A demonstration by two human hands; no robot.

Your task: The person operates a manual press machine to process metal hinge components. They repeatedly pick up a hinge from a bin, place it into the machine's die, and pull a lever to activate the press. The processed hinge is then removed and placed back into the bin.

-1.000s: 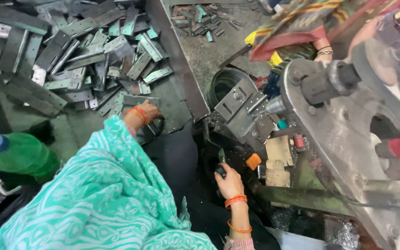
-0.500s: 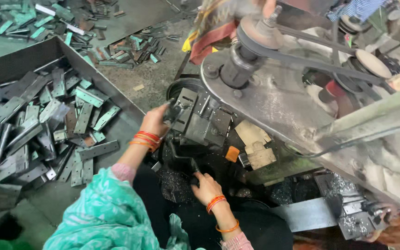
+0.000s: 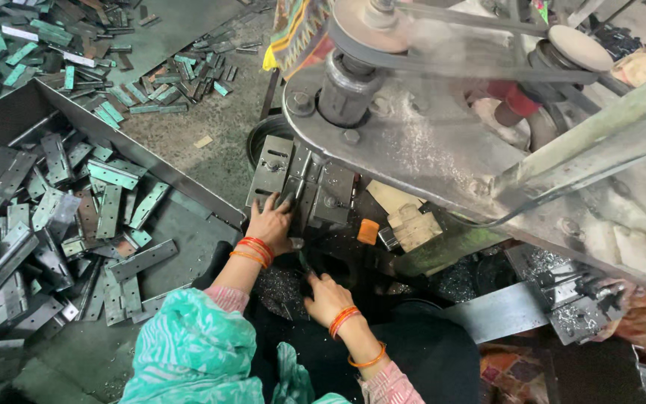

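Here, the left hand (image 3: 269, 223) was laid, fingers spread, on the grey die block (image 3: 304, 183); the right hand (image 3: 326, 296) was clenched around a dark tool (image 3: 304, 262) below. Fingers were best kept clear of the press.

Grey steel die block (image 3: 300, 183), assembled from bolted rectangular plates, sits tilted beneath the belt-driven press flywheel housing (image 3: 413, 142); a slim dark tool (image 3: 303, 261) lies just below the block

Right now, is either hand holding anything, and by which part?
The right hand grips a thin dark tool at its lower end. The left hand only rests on the grey metal die block, at its lower edge.
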